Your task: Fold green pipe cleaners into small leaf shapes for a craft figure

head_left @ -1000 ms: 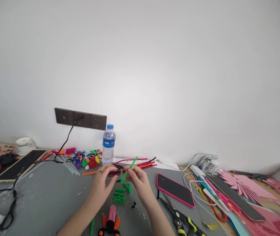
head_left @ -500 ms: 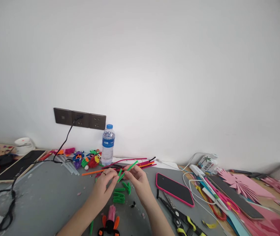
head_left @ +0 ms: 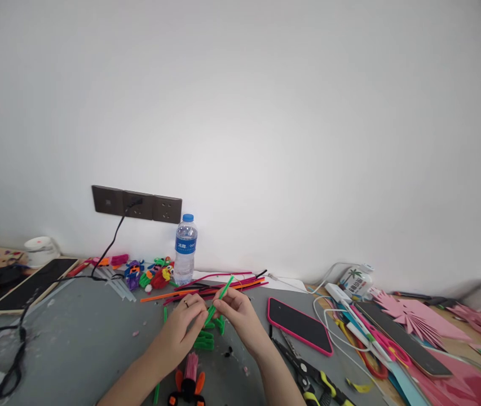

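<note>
A green pipe cleaner slants up between my two hands above the grey mat. My right hand pinches it between thumb and fingers. Close beside it, my left hand has its fingers closed on the pipe cleaner's lower part, where the fingertips hide the detail. Folded green pipe-cleaner pieces lie on the mat below my hands. Nearer to me is a small figure of pink, black and orange pipe cleaners.
Loose pipe cleaners lie behind my hands near a water bottle. To the right are a pink-cased phone, pliers-like scissors and a white cable. Small pipe-cleaner figures sit by the wall; another phone lies left.
My hands have come closer together. The green pipe cleaner stands steeper, and its second end no longer shows above my left fingers.
</note>
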The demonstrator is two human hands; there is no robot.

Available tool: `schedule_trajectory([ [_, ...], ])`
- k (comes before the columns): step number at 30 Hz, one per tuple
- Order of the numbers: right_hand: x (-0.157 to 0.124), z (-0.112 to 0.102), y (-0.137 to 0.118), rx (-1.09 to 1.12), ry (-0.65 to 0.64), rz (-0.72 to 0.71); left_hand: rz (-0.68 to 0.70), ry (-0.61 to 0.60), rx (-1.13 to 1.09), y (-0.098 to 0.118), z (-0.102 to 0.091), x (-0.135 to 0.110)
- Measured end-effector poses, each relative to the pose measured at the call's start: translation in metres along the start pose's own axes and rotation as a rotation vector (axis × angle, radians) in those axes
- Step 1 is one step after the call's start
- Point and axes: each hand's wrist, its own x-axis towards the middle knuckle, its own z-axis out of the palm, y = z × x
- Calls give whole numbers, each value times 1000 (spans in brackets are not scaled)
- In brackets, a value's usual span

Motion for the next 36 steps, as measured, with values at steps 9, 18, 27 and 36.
schedule_trajectory([
  [9, 3, -1, 4, -4, 88, -27, -68, -2, 240, -11, -1, 2],
  [18, 4, 0, 3, -1, 97, -24, 29, 61, 296, -9, -1, 1],
  [27, 4, 3, 3, 59, 104, -40, 105, 137, 274, -8, -1, 2],
  [36, 1, 0, -1, 46, 58, -18, 4, 159, 141, -10, -3, 1],
])
